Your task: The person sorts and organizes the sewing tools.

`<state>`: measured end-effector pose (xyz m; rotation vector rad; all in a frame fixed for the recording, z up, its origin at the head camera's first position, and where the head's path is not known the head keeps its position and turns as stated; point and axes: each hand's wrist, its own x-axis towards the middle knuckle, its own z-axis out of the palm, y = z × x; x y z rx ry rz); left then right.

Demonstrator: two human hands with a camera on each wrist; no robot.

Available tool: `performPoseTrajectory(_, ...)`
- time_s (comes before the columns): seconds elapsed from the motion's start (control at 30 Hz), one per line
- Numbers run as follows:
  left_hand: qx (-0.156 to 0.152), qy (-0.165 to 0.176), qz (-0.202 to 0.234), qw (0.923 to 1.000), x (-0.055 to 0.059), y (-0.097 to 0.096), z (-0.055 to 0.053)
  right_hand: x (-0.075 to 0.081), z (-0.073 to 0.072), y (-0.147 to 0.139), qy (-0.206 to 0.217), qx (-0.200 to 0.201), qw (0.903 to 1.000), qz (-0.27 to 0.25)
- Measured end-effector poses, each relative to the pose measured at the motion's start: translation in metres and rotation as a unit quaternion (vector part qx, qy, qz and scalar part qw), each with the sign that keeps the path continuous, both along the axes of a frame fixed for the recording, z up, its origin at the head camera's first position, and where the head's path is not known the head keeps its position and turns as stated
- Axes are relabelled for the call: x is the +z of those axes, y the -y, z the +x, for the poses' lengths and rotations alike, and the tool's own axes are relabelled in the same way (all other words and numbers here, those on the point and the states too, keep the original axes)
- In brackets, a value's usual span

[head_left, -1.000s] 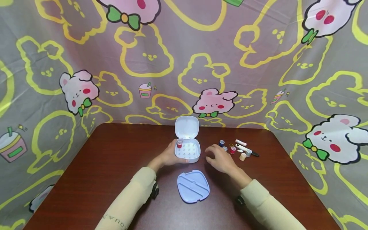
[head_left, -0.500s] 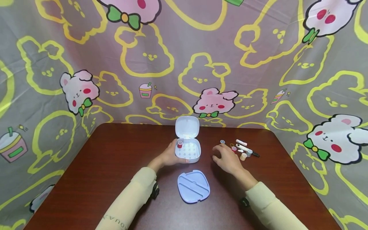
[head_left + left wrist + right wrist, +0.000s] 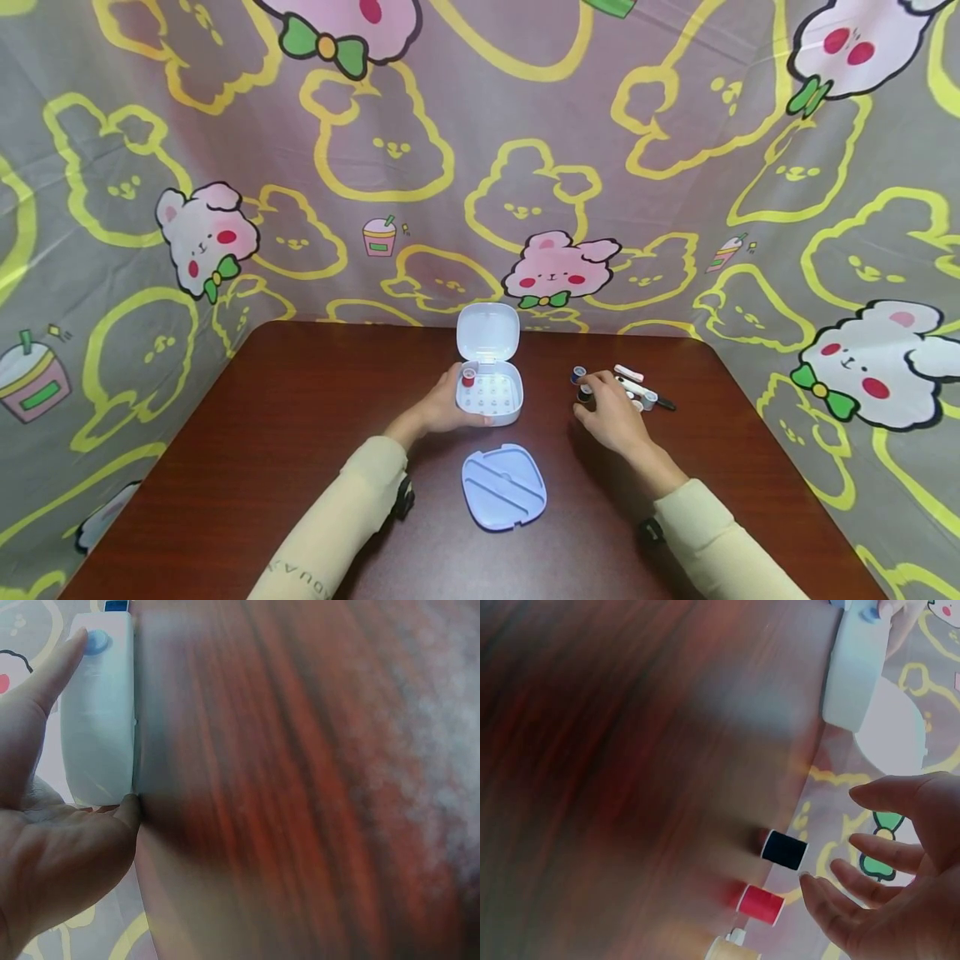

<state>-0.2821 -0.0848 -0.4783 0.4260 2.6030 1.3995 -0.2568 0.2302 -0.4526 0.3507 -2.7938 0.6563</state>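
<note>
My left hand point(image 3: 441, 402) grips a small white sewing box point(image 3: 504, 419) at its left side. The box's hinged lid point(image 3: 488, 332) stands up, and a red thread spool point(image 3: 468, 378) sits at the back left among rows of small pegs. In the left wrist view the thumb lies at the box's blue button point(image 3: 97, 642). My right hand point(image 3: 613, 417) hovers with fingers spread around a black thread spool point(image 3: 584, 392); a gap shows between them in the right wrist view. Beside that stand a dark blue spool point(image 3: 578, 374) and a red spool point(image 3: 760, 904).
A light blue divided tray point(image 3: 506, 487) lies in front of the box. To the right are a grey spool point(image 3: 649, 401), a white tool with a black end point(image 3: 665, 402) and a pink-and-white item point(image 3: 628, 372). A patterned cloth point(image 3: 420, 167) hangs behind the table.
My right hand has moved right and slightly forward, away from the box and over to the spools, partly covering them. The left hand and the box have stayed in place.
</note>
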Motion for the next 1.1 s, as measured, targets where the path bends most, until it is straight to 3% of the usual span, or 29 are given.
performPoseTrajectory(0.57, -0.006, -0.002, 0.000, 1.0000, -0.002, 0.000, -0.003, -0.009, -0.010, -0.008, 0.009, 0.016, 0.9995, -0.026)
performPoseTrajectory(1.1, -0.009, 0.004, 0.006, 0.9999, -0.002, 0.001, -0.002, -0.016, -0.022, -0.010, 0.070, 0.033, 0.9943, -0.074)
